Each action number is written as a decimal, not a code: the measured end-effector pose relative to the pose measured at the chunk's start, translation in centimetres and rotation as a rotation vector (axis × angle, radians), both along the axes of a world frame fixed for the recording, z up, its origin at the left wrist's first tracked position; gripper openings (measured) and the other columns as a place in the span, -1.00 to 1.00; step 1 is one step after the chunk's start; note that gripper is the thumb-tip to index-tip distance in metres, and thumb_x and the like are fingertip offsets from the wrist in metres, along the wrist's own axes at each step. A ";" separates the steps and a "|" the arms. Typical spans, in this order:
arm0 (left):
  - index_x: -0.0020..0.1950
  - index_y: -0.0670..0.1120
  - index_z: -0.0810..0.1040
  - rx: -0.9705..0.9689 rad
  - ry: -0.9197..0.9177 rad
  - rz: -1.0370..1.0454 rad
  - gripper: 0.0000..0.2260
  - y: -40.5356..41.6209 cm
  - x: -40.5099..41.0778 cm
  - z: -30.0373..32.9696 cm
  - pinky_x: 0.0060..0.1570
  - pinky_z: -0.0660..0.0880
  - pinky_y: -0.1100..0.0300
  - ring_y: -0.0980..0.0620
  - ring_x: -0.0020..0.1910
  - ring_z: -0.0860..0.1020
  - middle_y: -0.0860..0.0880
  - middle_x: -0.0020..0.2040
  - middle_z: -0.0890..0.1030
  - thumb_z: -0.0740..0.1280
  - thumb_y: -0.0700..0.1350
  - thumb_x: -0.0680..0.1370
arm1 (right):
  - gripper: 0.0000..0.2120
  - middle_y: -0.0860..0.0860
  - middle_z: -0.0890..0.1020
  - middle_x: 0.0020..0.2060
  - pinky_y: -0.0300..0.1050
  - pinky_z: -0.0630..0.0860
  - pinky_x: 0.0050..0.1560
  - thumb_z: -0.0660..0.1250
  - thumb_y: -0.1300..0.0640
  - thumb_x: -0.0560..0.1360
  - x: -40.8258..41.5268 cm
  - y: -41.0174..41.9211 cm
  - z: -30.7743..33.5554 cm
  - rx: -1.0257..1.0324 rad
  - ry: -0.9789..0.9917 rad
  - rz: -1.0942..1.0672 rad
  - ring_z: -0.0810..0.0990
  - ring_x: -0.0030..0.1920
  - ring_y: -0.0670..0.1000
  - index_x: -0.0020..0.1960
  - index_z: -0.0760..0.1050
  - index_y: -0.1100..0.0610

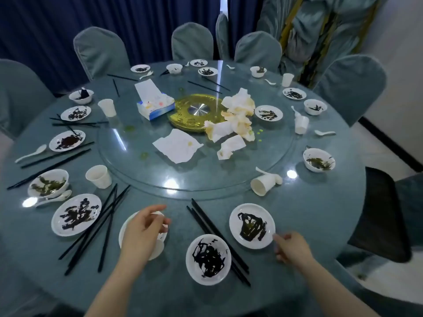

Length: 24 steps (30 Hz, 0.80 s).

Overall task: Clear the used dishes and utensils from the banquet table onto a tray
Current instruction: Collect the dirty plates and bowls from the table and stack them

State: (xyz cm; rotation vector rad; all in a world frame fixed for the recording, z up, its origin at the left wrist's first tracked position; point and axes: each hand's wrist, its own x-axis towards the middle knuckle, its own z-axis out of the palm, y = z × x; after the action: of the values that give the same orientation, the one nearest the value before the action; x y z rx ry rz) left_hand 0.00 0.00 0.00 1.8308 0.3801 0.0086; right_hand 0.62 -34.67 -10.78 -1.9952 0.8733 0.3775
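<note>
Used white dishes ring the round banquet table (174, 291). My left hand (144, 229) hovers with loosely bent fingers over a white bowl (124, 227) near the front edge and hides most of it. My right hand (289, 248) pinches the near right rim of a sauce-smeared plate (251, 225). Another smeared plate (207, 259) lies between my hands. Black chopsticks (217, 239) run between the two plates. No tray is in view.
To the left lie a large smeared plate (76, 214), crossed chopsticks (103, 227), a bowl with greens (48, 183), a spoon (53, 199) and a paper cup (98, 176). A tipped cup (263, 184) lies right. The glass turntable (128, 170) carries crumpled napkins (238, 115) and a tissue box (155, 106). Covered chairs surround the table.
</note>
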 end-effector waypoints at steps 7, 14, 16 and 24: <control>-0.01 -0.02 0.60 -0.032 0.054 0.182 -0.75 2.4 -3.3 -3.9 -0.26 0.54 0.26 0.12 -0.43 0.56 -0.05 -0.28 0.68 0.22 -0.33 0.56 | -0.95 0.15 0.66 -0.36 -0.05 0.61 -0.33 0.32 0.24 0.47 0.5 2.8 -0.5 0.077 -0.054 -0.087 0.64 -0.45 0.09 -0.10 0.45 0.20; 0.08 -0.15 0.55 0.071 0.222 0.400 -0.83 8.1 -2.6 -8.6 -0.06 0.53 -0.04 -0.02 -0.31 0.58 -0.09 -0.27 0.62 0.33 -0.26 0.50 | -0.92 0.16 0.67 -0.37 -0.12 0.55 -0.39 0.31 0.28 0.47 2.6 5.6 1.3 0.160 -0.195 -0.087 0.67 -0.41 0.07 -0.06 0.43 0.18; 0.11 -0.22 0.50 0.073 0.335 0.391 -0.81 8.9 -2.1 -10.2 -0.03 0.57 -0.08 -0.12 -0.25 0.59 -0.16 -0.21 0.60 0.35 -0.21 0.52 | -0.92 0.15 0.67 -0.40 -0.11 0.56 -0.38 0.32 0.27 0.48 3.4 6.8 1.9 0.190 -0.198 -0.070 0.68 -0.41 0.07 -0.07 0.43 0.16; -0.07 -0.27 0.46 -0.014 0.486 0.286 -0.91 9.8 0.8 -12.1 -0.56 0.49 0.26 0.01 -0.52 0.60 -0.19 -0.39 0.64 0.25 -0.24 0.58 | -0.91 0.11 0.65 -0.46 -0.21 0.56 -0.45 0.33 0.27 0.51 4.4 10.0 2.9 0.242 -0.200 -0.032 0.65 -0.45 0.02 -0.05 0.43 0.17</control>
State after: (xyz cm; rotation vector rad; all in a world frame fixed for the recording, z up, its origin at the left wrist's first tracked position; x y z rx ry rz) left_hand 0.77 9.78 -12.13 1.7390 0.9782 -0.2448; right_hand 5.04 -24.68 -7.91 -1.7589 0.6982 0.2470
